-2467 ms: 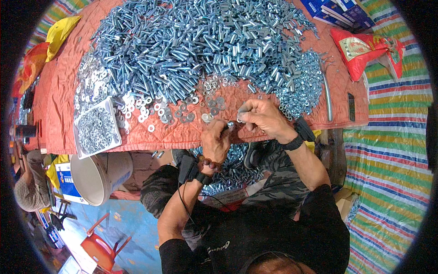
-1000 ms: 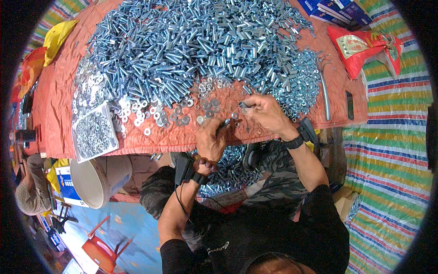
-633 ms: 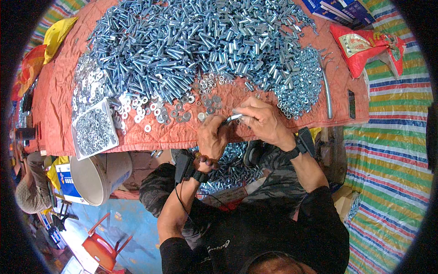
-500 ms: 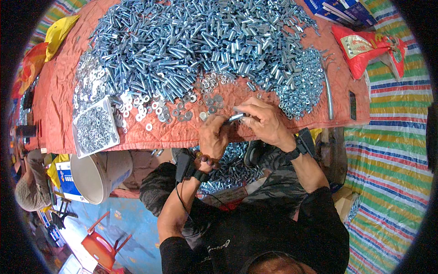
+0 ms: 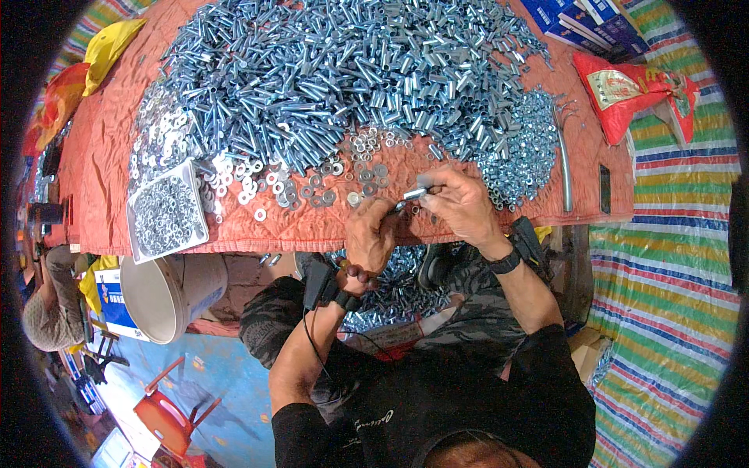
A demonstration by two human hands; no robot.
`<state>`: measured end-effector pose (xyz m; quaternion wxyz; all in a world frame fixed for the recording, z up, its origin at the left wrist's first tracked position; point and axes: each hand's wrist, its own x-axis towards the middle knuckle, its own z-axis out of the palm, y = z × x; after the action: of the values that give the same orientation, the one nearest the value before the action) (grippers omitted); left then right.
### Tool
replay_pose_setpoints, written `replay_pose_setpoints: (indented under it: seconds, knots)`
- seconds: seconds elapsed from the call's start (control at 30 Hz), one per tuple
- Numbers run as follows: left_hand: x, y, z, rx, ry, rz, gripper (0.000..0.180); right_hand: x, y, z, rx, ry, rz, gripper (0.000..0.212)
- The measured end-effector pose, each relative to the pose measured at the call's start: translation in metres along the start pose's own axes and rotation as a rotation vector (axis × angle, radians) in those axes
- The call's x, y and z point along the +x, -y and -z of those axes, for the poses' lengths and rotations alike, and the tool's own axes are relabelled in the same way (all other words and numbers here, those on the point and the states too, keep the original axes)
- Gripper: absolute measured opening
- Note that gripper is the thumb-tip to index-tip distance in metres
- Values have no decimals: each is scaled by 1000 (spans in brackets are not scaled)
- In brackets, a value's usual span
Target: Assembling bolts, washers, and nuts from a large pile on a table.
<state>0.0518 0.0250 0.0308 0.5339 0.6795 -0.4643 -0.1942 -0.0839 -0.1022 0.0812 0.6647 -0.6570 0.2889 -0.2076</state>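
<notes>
Beyond both hands a broad heap of zinc sleeves covers the orange-quilted worktop; flat washers lie just ahead of the left hand, nuts beside the right hand. The left grip is closed on a bolt; the right grip pinches a sleeve at the bolt's tip. It looks like assembly: next the sleeve needs lining up and sliding down the shank.

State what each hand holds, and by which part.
Left hand grips a bolt by its lower end; right hand pinches a metal sleeve at its right end.
</notes>
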Motion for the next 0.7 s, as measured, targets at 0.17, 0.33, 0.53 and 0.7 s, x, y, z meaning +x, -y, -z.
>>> replay_pose_setpoints:
  seconds: [0.17, 0.33, 0.53, 0.7]
  knots:
    - [0, -4, 2, 19, 10, 63, 17, -5, 8, -11, -307, 111, -258, 33]
    - [0, 1, 0, -16, -12, 45, 16, -4, 11, -16, -442, 124, -130, 36]
    - [0, 2, 0, -26, -10, 7, 17, 3, -5, -18, -134, -16, -27, 39]
    - [-3, 3, 2, -61, -5, 10, 23, 1, -3, -28, -487, 8, 87, 37]
